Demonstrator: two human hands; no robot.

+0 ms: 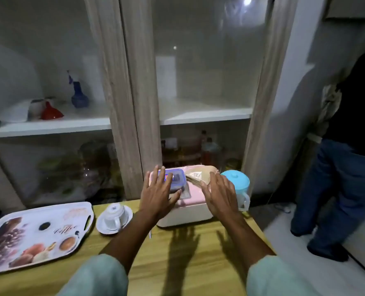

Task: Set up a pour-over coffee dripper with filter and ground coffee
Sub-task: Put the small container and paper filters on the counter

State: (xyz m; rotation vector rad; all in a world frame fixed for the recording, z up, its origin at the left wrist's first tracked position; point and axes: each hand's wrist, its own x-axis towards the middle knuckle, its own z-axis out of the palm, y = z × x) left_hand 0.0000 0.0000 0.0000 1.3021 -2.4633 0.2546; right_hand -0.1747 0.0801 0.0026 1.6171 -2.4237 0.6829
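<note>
A white box with a pink lid stands at the far edge of the wooden table. On the lid lie a small blue-lidded container and a stack of brown paper filters. My left hand hovers open over the container, fingers spread. My right hand is open just in front of the filters. Neither hand holds anything. A white cup upside down on a saucer sits left of the box.
A printed serving tray lies at the table's left. A light blue lidded jug stands right of the box. A glass-door cabinet rises behind the table. Another person in jeans stands at the right on the floor.
</note>
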